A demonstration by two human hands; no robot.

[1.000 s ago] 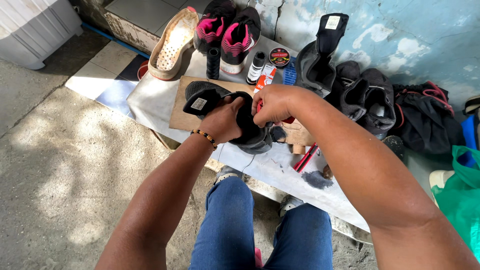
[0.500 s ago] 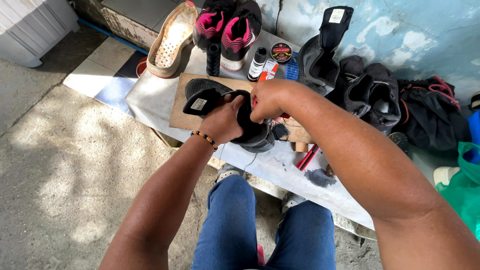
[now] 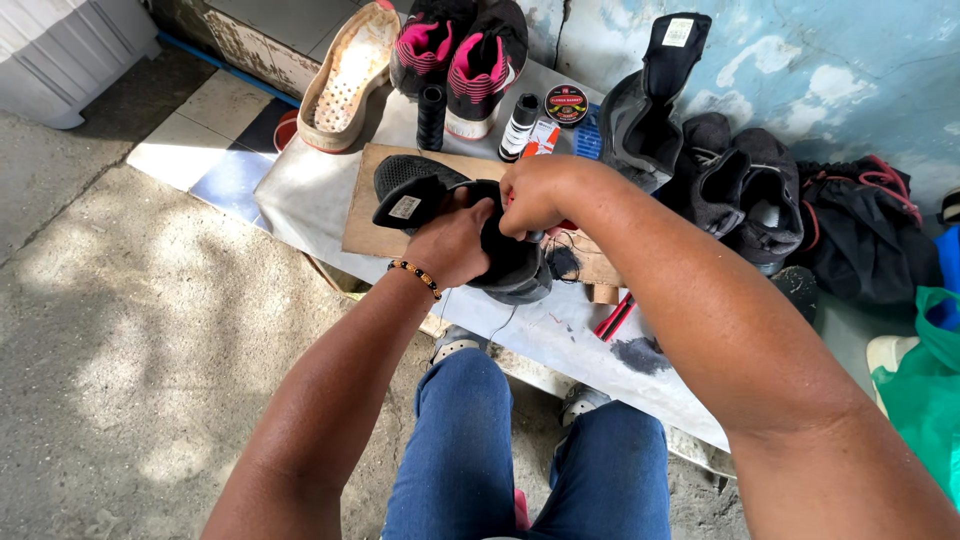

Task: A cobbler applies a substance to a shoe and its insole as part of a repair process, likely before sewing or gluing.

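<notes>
A black knit shoe (image 3: 420,190) with a small white tag on its tongue rests on a wooden board (image 3: 365,225). My left hand (image 3: 455,245), with a beaded bracelet at the wrist, grips the shoe around its opening. My right hand (image 3: 535,192) is closed above the shoe's collar, pinching something small that I cannot make out; a thin thread (image 3: 575,245) trails beside it. The heel of the shoe is hidden behind both hands.
The board lies on a low white table (image 3: 300,190). Behind it stand a tan sole (image 3: 345,75), black-and-pink sneakers (image 3: 465,55), a black thread spool (image 3: 431,115), a small bottle (image 3: 520,125), a polish tin (image 3: 566,105). More black shoes (image 3: 740,190) lie to the right, a green bag (image 3: 925,400) far right.
My right hand has shifted slightly up and left above the shoe's collar. The left hand keeps its grip and the shoe stays in place.
</notes>
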